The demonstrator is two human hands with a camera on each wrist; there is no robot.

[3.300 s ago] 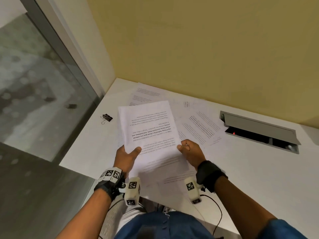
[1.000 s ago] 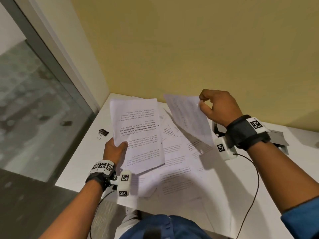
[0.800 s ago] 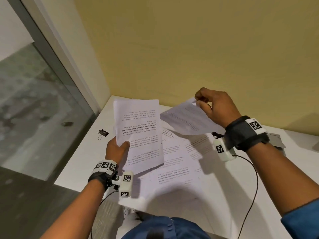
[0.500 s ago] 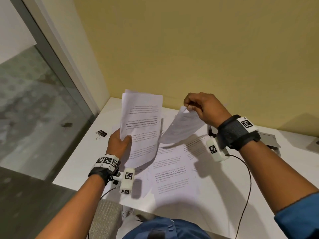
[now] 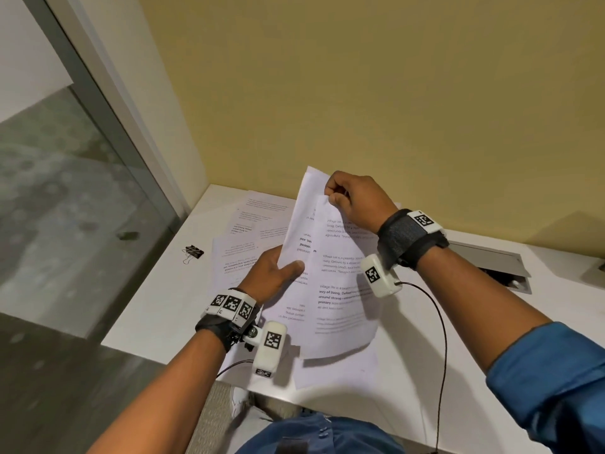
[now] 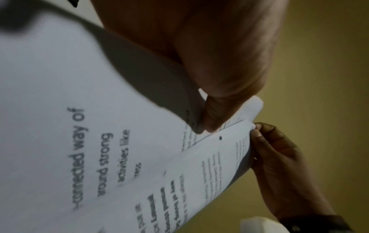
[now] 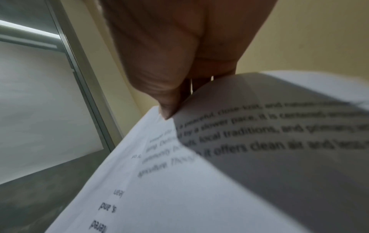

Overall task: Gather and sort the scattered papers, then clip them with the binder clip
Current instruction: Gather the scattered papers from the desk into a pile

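Observation:
My left hand [image 5: 273,276] grips the left edge of a raised stack of printed papers [image 5: 299,224], thumb on top. My right hand [image 5: 352,198] pinches the top edge of a single printed sheet [image 5: 343,309] and holds it over the front of that stack. In the left wrist view the stack [image 6: 60,126] fills the frame, with my left thumb [image 6: 211,123] pressed on it and my right hand [image 6: 275,154] at the sheet's edge. The right wrist view shows the sheet [image 7: 219,181] pinched under my thumb [image 7: 169,102]. A black binder clip [image 5: 193,252] lies on the white table [image 5: 157,316], left of the papers.
More printed sheets [image 5: 252,231] lie spread on the table near the back corner. A grey cable hatch [image 5: 491,260] is set into the table at the right. A yellow wall runs behind, and a glass partition [image 5: 82,208] stands to the left. Wrist cables hang near the table's front edge.
My right hand lifted a sheet from the table's far right and swung it left onto the stack in my left hand. The left hand raised and tilted its stack a little.

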